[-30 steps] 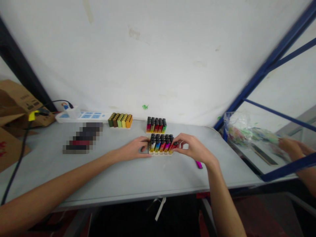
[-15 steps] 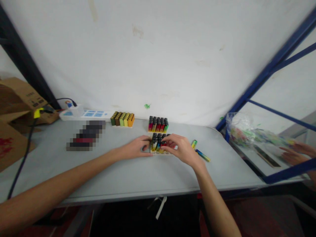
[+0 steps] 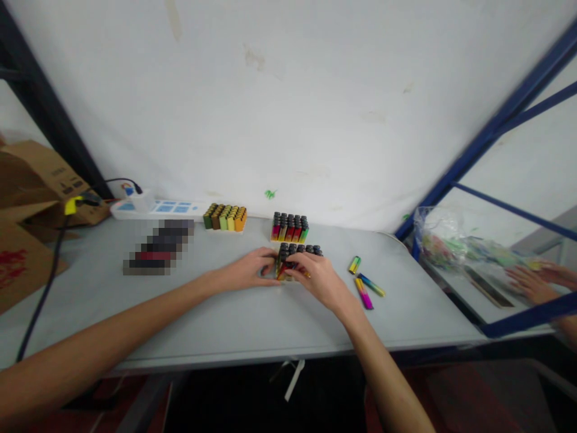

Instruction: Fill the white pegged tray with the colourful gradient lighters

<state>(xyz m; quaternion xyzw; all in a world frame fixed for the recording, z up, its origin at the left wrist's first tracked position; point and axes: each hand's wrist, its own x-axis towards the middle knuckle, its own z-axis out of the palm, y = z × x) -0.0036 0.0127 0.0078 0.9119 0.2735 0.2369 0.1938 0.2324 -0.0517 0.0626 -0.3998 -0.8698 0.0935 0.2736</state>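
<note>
In the middle of the table stands a small tray of lighters (image 3: 301,248), its black-topped lighters upright in rows. My left hand (image 3: 250,269) grips the tray's left end between thumb and fingers. My right hand (image 3: 319,279) is over the front of the tray, thumb and fingertips pinched on a lighter (image 3: 285,267) that looks reddish; the hand covers most of it and the tray's right front. To the right lie three loose lighters: a green-yellow one (image 3: 354,264), a blue-yellow one (image 3: 372,285) and a pink-yellow one (image 3: 364,293).
Behind the tray stands another full lighter tray (image 3: 290,228); farther left is a block of green, brown and yellow lighters (image 3: 225,218). A power strip (image 3: 175,208) runs along the wall. Cardboard boxes (image 3: 40,180) stand left. Beyond a blue frame (image 3: 451,171), another person's hands (image 3: 536,282) appear.
My right hand has shifted left along the front of the tray, uncovering its back right lighters and the pink-yellow loose one. My left hand keeps its place. The other person's hands have moved.
</note>
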